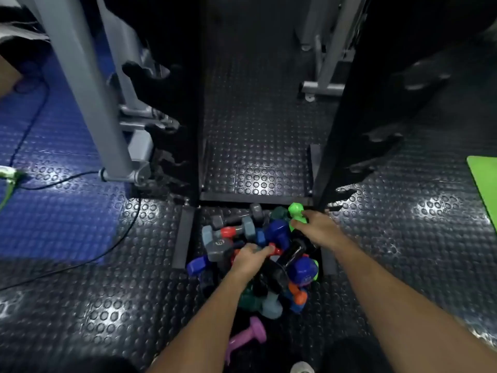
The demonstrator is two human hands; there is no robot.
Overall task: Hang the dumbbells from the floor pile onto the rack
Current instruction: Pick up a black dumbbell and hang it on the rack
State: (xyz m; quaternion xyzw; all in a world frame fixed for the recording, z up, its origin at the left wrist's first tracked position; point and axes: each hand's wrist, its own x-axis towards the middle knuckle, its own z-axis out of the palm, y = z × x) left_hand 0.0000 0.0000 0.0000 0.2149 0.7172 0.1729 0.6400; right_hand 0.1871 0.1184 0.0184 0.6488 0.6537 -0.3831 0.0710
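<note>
A pile of coloured dumbbells (258,254) lies on the studded black floor between the feet of the black rack (188,117). My left hand (248,261) reaches into the middle of the pile and grips a red dumbbell (274,250) by its handle. My right hand (316,228) is at the pile's far right, its fingers curled round the handle of a bright green dumbbell (295,211). Grey, blue, dark green, orange and black dumbbells lie tangled around both hands. The rack's two dark uprights rise left and right, with notched cradles along their outer edges.
A purple dumbbell (248,337) lies apart at the near side of the pile. A grey machine frame (88,90) stands left of the rack, with black cables (80,176) across the blue mat. A green mat (484,181) sits at the right edge.
</note>
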